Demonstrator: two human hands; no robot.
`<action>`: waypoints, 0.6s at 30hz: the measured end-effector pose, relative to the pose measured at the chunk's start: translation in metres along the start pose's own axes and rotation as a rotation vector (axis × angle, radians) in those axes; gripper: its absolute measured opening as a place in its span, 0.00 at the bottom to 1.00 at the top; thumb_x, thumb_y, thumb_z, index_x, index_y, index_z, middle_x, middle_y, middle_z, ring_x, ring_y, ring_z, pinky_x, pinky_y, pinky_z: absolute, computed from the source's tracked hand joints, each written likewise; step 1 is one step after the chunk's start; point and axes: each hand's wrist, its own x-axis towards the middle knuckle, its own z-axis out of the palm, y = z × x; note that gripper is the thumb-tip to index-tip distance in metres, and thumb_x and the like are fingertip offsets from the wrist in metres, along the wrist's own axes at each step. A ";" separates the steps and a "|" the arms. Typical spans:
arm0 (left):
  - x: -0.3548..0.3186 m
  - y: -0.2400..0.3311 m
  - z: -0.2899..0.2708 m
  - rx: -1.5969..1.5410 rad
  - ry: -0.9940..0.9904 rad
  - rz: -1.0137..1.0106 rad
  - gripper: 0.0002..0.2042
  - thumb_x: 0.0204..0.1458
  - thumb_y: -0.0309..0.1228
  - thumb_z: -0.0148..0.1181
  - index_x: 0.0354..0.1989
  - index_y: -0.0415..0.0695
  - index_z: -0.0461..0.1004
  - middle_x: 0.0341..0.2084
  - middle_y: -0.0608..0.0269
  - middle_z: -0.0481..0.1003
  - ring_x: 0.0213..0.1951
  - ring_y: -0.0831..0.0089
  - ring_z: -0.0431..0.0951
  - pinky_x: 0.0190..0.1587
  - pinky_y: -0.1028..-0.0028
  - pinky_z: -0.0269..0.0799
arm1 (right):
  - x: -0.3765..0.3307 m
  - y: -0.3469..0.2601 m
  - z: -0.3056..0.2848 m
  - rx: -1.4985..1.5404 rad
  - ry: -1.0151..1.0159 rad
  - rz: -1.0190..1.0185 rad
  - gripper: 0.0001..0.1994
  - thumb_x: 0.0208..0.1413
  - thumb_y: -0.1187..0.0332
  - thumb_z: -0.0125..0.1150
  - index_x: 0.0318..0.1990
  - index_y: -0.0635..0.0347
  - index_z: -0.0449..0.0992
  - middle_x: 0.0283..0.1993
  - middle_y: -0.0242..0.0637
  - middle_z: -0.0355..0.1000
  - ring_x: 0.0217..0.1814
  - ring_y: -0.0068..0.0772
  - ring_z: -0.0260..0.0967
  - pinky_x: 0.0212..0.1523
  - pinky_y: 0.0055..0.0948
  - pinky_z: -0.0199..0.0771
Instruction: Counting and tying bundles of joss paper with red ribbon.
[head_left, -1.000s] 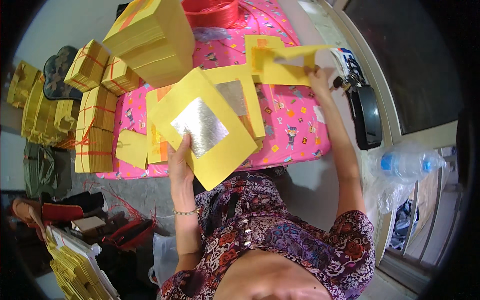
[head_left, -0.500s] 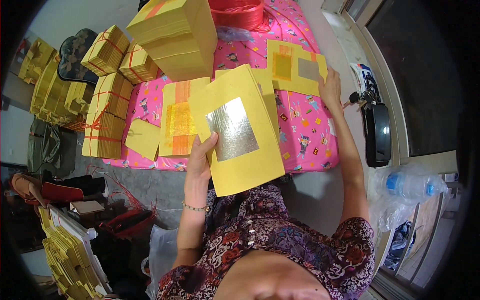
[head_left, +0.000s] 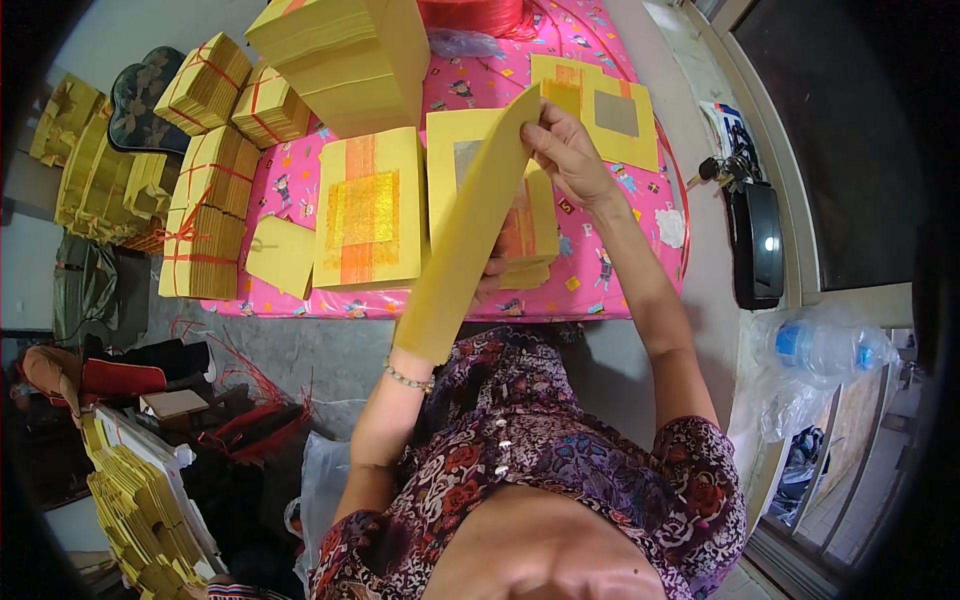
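4 red-tied yellow bundles (head_left: 207,255) stand at the left, beside 1 tall yellow stack (head_left: 340,90). In the middle lies 1 gold-squared pile (head_left: 368,210); just right of it is 1 silver-squared pile (head_left: 462,128), partly covered by the held yellow paper (head_left: 462,235). 2 yellow papers (head_left: 627,145) overlap at the far right, 1 gold-squared, 1 silver-squared. The held paper is tilted, sloping from the left hand (head_left: 492,278), nearer, to the right hand (head_left: 572,158), farther; I cannot tell how many sheets it has. The right hand pinches its far end between thumb and fingers. The left hand is mostly hidden behind it, fingertips showing at its right edge, so I cannot tell how tightly it grips. Beneath is a pink patterned surface (head_left: 350,306), with 1 red tub (head_left: 475,15) at the far side. To the right are keys (head_left: 722,172), a black case (head_left: 755,250) and, nearer, 1 clear plastic bottle (head_left: 818,350)
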 end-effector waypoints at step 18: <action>-0.012 0.039 0.015 1.374 0.542 1.059 0.14 0.53 0.18 0.56 0.48 0.37 0.65 0.44 0.61 0.70 0.47 0.77 0.69 0.50 0.77 0.64 | -0.024 0.005 -0.002 -0.256 0.416 -0.212 0.09 0.62 0.70 0.52 0.47 0.63 0.65 0.43 0.31 0.70 0.46 0.17 0.65 0.49 0.21 0.65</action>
